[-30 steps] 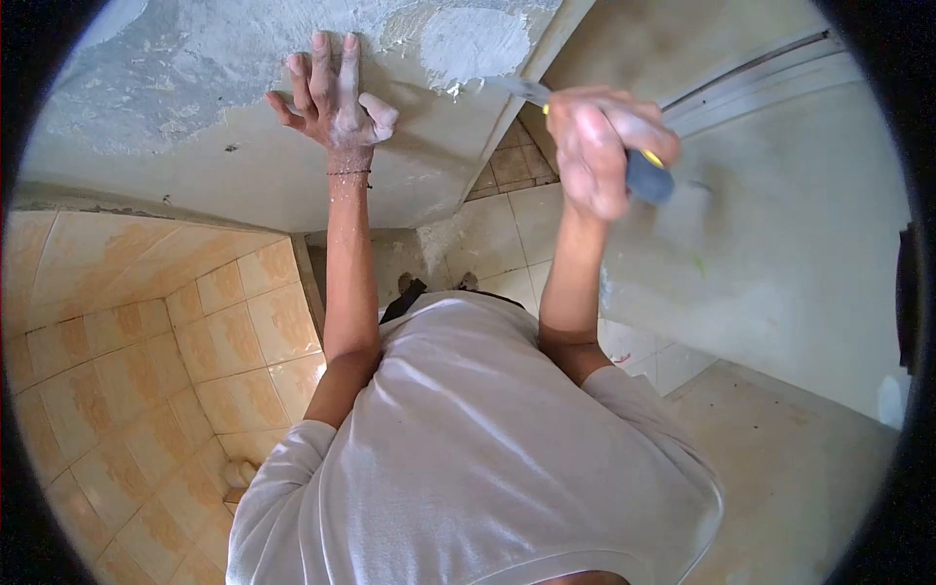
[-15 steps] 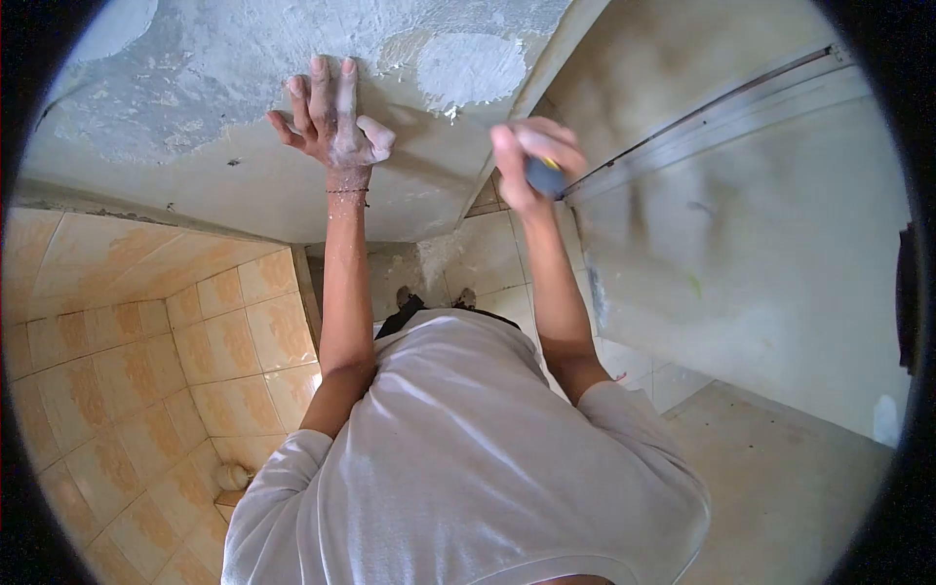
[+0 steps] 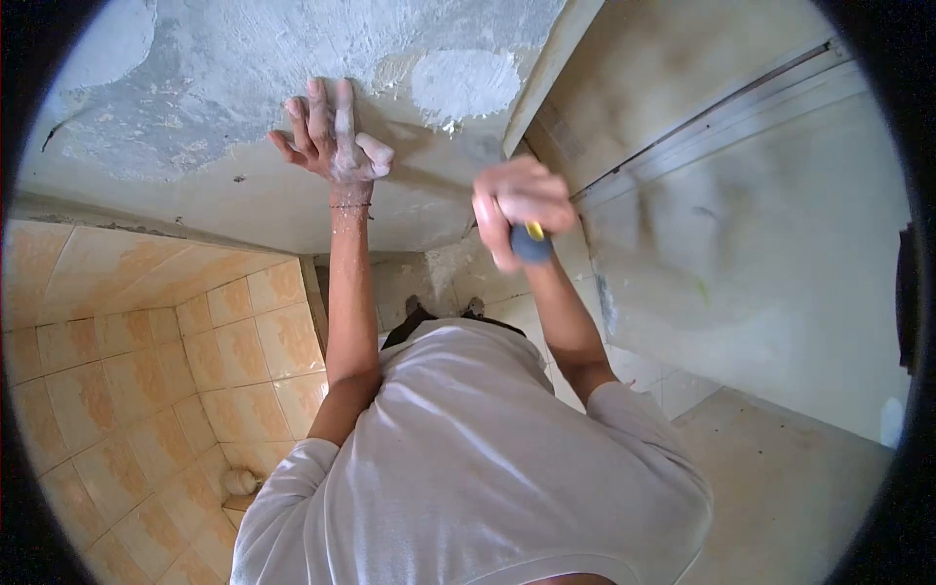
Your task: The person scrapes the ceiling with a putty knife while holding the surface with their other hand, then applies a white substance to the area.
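My left hand (image 3: 336, 144) lies with its fingers spread against the wall (image 3: 322, 210), just below a rough patch of peeled paint. White dust coats its fingers and thumb. Out to the right, my right hand (image 3: 525, 200) is closed around a tool with a dark grey-blue handle end (image 3: 531, 246) and a yellow spot. The rest of this tool is hidden by the fist, so its kind does not show. A pale patch of flaking plaster (image 3: 466, 88) lies on the wall above and between the hands.
A wall edge (image 3: 554, 73) runs beside my right hand, with a pale door-like panel (image 3: 751, 244) farther right. Orange-patterned tiles (image 3: 117, 390) cover the lower left. White dust and crumbs (image 3: 444, 268) lie on the floor near my feet.
My right hand has come down toward me and slightly left with the tool still in it. My left hand stays on the wall, while the view has shifted a little.
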{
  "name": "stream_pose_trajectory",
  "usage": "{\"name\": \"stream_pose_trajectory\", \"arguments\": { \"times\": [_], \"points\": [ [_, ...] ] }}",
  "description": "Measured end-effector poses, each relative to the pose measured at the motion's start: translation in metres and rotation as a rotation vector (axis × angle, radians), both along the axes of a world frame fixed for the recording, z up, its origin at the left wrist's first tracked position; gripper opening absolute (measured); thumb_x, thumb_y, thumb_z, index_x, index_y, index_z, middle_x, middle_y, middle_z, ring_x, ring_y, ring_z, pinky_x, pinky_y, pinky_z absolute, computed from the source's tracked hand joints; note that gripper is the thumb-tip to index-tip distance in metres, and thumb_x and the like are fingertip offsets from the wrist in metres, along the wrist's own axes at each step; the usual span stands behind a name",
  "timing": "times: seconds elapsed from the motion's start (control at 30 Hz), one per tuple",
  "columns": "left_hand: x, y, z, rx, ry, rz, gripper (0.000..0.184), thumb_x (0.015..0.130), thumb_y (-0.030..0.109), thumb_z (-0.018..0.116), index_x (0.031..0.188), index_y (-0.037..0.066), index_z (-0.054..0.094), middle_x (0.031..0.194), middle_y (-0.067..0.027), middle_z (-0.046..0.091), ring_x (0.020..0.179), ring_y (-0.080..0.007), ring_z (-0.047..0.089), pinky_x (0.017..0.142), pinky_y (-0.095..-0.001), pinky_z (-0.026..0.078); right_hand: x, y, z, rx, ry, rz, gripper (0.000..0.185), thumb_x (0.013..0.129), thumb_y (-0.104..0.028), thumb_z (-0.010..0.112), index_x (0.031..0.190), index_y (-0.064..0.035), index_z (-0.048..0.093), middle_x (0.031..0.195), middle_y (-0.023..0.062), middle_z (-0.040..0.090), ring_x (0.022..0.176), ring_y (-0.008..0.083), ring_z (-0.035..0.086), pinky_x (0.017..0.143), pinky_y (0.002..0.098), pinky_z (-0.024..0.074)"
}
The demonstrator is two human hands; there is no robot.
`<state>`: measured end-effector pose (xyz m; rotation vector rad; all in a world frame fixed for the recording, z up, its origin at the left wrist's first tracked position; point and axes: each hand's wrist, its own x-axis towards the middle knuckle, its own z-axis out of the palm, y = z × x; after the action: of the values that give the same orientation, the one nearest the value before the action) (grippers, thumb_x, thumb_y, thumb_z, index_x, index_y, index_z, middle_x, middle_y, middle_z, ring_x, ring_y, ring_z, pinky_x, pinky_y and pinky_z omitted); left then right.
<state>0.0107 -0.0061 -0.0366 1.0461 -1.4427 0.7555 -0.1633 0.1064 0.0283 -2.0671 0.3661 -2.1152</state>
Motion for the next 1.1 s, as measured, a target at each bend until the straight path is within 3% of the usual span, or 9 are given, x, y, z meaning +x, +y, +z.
{"name": "stream_pose_trajectory", "arguments": {
  "times": [0.2, 0.33, 0.37, 0.47, 0.53, 0.6, 0.77, 1.0, 1.1],
  "points": [
    [0.0, 0.007, -0.001, 0.025, -0.019, 0.004, 0.091, 0.088, 0.072, 0.0, 0.125, 0.015, 0.061, 0.14, -0.0098, 0.048, 0.139, -0.029, 0.029, 0.116, -0.0497, 0.006, -0.006, -0.021, -0.007, 0.046, 0.084, -0.047, 0.03, 0.066, 0.012, 0.054, 0.051, -0.0063, 0.035, 0.047, 0.0035, 0.043, 0.036, 0.0166, 0.043, 0.036, 0.0271, 0.0364],
    [-0.002, 0.0, 0.001, -0.035, 0.012, -0.017, 0.086, 0.09, 0.069, 0.003, 0.124, 0.016, 0.062, 0.137, -0.008, 0.051, 0.138, -0.027, 0.031, 0.117, -0.0492, 0.006, -0.003, -0.004, -0.002, 0.024, -0.106, 0.075, 0.031, 0.067, 0.012, 0.053, 0.051, -0.0068, 0.034, 0.045, 0.0021, 0.041, 0.034, 0.0157, 0.042, 0.034, 0.0261, 0.0331],
    [-0.002, -0.003, 0.002, -0.104, 0.04, -0.052, 0.082, 0.091, 0.067, 0.006, 0.123, 0.019, 0.062, 0.135, -0.0059, 0.054, 0.138, -0.025, 0.033, 0.117, -0.0487, 0.007, 0.001, 0.002, 0.017, -0.077, -0.051, 0.147, 0.033, 0.072, 0.014, 0.047, 0.06, -0.0065, 0.025, 0.046, -0.0023, 0.031, 0.034, 0.0115, 0.029, 0.034, 0.0257, 0.0223],
    [0.001, 0.0, -0.002, -0.029, -0.007, -0.012, 0.091, 0.089, 0.07, 0.0, 0.125, 0.013, 0.061, 0.139, -0.0108, 0.049, 0.139, -0.0289, 0.03, 0.116, -0.0495, 0.006, -0.002, 0.01, 0.035, -0.115, 0.026, 0.132, 0.033, 0.071, 0.014, 0.047, 0.059, -0.0066, 0.025, 0.047, -0.0018, 0.033, 0.034, 0.0106, 0.029, 0.034, 0.025, 0.0214],
    [0.002, 0.005, 0.0, -0.001, -0.016, 0.006, 0.092, 0.089, 0.071, -0.001, 0.125, 0.013, 0.061, 0.138, -0.0107, 0.05, 0.139, -0.0287, 0.031, 0.116, -0.0493, 0.006, -0.006, -0.014, 0.009, -0.125, -0.021, 0.083, 0.032, 0.072, 0.014, 0.049, 0.059, -0.0064, 0.027, 0.047, 0.0002, 0.038, 0.035, 0.01, 0.03, 0.035, 0.0251, 0.0226],
    [0.001, 0.005, 0.0, 0.019, -0.024, 0.028, 0.093, 0.089, 0.071, -0.002, 0.124, 0.014, 0.061, 0.137, -0.0106, 0.051, 0.138, -0.0285, 0.031, 0.116, -0.0492, 0.007, -0.011, -0.031, -0.015, 0.028, -0.02, -0.23, 0.033, 0.074, 0.012, 0.052, 0.061, -0.0067, 0.028, 0.047, 0.0, 0.037, 0.036, 0.0098, 0.03, 0.036, 0.025, 0.0234],
    [0.002, -0.002, -0.003, -0.031, -0.005, -0.002, 0.094, 0.087, 0.074, -0.002, 0.125, 0.014, 0.061, 0.137, -0.0104, 0.052, 0.138, -0.0284, 0.032, 0.116, -0.0492, 0.007, -0.012, 0.006, 0.01, 0.004, -0.095, 0.177, 0.037, 0.076, 0.013, 0.052, 0.057, -0.0072, 0.028, 0.047, -0.0006, 0.036, 0.037, 0.0126, 0.034, 0.037, 0.0273, 0.0298],
    [0.001, 0.001, -0.001, -0.035, -0.022, 0.016, 0.094, 0.087, 0.072, -0.003, 0.124, 0.014, 0.061, 0.138, -0.0111, 0.051, 0.138, -0.0291, 0.032, 0.117, -0.0488, 0.008, -0.016, -0.022, -0.011, 0.108, -0.045, -0.117, 0.037, 0.079, 0.008, 0.057, 0.056, -0.0072, 0.032, 0.048, 0.0011, 0.039, 0.039, 0.0134, 0.04, 0.038, 0.0277, 0.0326],
    [0.003, -0.001, -0.004, -0.013, -0.019, 0.036, 0.093, 0.088, 0.071, -0.003, 0.123, 0.014, 0.061, 0.138, -0.0116, 0.05, 0.138, -0.0297, 0.031, 0.117, -0.0493, 0.008, -0.021, 0.001, 0.001, 0.028, -0.088, 0.174, 0.036, 0.078, 0.008, 0.058, 0.057, -0.0066, 0.033, 0.05, 0.0033, 0.045, 0.04, 0.015, 0.043, 0.04, 0.0292, 0.0345]
  ]
}}
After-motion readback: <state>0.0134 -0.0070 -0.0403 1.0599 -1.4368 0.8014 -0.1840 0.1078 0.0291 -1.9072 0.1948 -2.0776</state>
